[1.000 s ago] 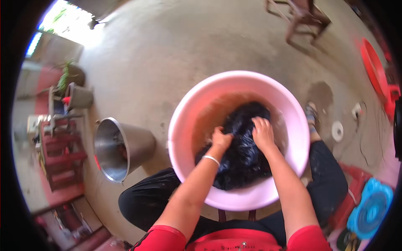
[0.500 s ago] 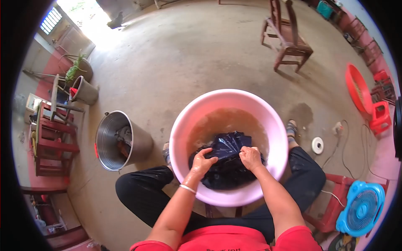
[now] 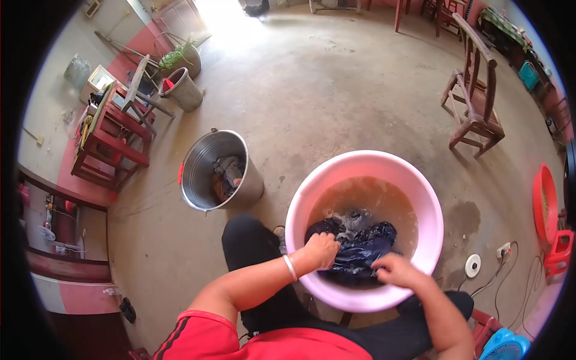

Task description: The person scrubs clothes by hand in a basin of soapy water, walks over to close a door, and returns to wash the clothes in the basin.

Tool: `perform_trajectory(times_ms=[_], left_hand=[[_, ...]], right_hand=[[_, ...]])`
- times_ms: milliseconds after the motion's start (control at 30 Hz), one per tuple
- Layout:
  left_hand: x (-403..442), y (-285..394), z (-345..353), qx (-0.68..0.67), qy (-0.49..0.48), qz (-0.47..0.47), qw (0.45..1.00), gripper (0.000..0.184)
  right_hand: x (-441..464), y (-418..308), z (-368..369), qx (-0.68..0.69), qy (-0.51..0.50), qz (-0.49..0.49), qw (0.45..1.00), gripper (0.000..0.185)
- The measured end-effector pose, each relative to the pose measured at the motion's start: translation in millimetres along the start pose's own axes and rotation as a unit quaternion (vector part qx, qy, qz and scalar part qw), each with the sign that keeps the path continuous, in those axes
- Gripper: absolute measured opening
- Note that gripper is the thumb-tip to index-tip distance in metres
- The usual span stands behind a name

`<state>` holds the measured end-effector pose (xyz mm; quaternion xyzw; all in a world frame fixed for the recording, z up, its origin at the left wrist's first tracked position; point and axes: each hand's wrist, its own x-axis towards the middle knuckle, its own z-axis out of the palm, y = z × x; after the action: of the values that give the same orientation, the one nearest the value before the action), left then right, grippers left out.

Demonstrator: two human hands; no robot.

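A pink basin [image 3: 425,240] stands between my legs with brownish water [image 3: 372,195] in it. Dark wet cloth [image 3: 360,249] lies bunched in the water towards the near side. My left hand [image 3: 321,251], with a white bracelet on its wrist, is closed on the left part of the cloth. At the right end of the cloth is my right hand [image 3: 396,270], its fingers curled at the fabric; their tips are partly blurred, so whether they grip it is unclear.
Left of the basin is a metal bucket [image 3: 252,186] holding cloths. A wooden chair [image 3: 477,102] stands at the upper right. Along the right side are a red tub [image 3: 545,204], a red stool [image 3: 559,252], a blue fan [image 3: 504,347] and cables.
The view has swung left, so basin and bucket sit further right. My left hand has gone from spread fingers to closed on the cloth. The cloth has changed shape and my hands are further apart.
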<state>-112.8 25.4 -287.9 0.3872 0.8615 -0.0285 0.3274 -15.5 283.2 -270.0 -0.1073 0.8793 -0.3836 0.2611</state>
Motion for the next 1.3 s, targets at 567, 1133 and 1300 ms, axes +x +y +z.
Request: perform_trajectory(times_ms=[567, 1133, 1300], left_hand=[[54, 47, -15, -0.226, -0.148, 0.132, 0.954, 0.039], [-269, -149, -221, -0.505, 0.011, -0.339, 0.794, 0.029], [-369, -193, -226, -0.563, -0.034, -0.383, 0.731, 0.026]], right_hand=[[13, 114, 37, 0.379, -0.205, 0.209, 0.878, 0.026], [-49, -235, -239, -0.076, -0.284, 0.335, 0.895, 0.053], [-9, -276, -327, -0.025, 0.011, 0.335, 0.942, 0.023]])
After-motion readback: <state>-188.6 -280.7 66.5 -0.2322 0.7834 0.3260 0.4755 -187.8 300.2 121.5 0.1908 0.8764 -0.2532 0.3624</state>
